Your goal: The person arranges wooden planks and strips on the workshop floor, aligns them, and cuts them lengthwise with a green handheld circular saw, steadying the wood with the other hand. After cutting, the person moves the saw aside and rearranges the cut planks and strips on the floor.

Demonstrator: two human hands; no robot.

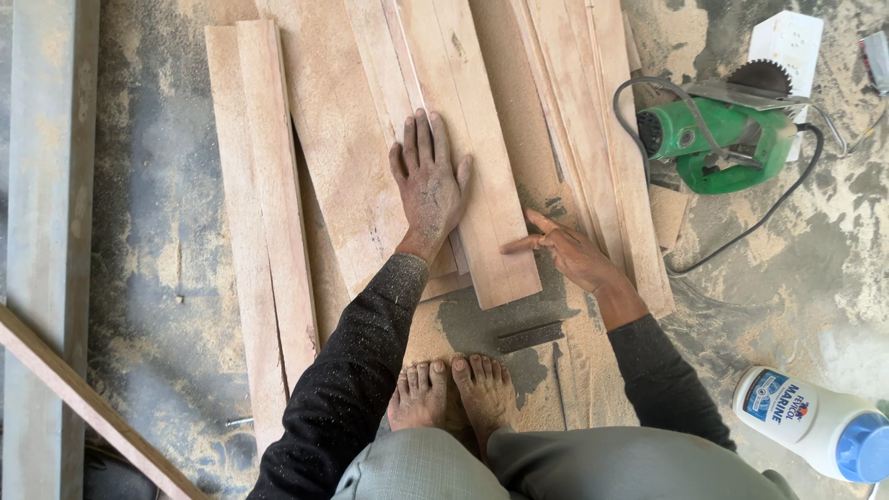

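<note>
While the person squats barefoot on the sawdust floor, the left hand (428, 185) lies flat, fingers spread and together pointing away, palm pressed on a plank (463, 139); nothing gripped, just holding it down. The right hand (569, 252) sits just beside that plank's near right edge, fingers loosely extended, fingertips touching or almost touching the edge; it grasps nothing. The plank rests on top of a wider board (343, 157), its cut near end just ahead of the feet (452, 393). More planks (269, 204) lie to the left, overlapping, and a stack of thin strips (593, 130) to the right, all running away from the person. A small dark offcut (530, 336) lies on the sawdust near the right foot. Further right, a green circular saw (718, 139) rests on the floor with its cord (741, 231) looping round. A white glue bottle (815, 421) with blue cap lies at the lower right. A long beam (46, 185) runs along the far left.
</note>
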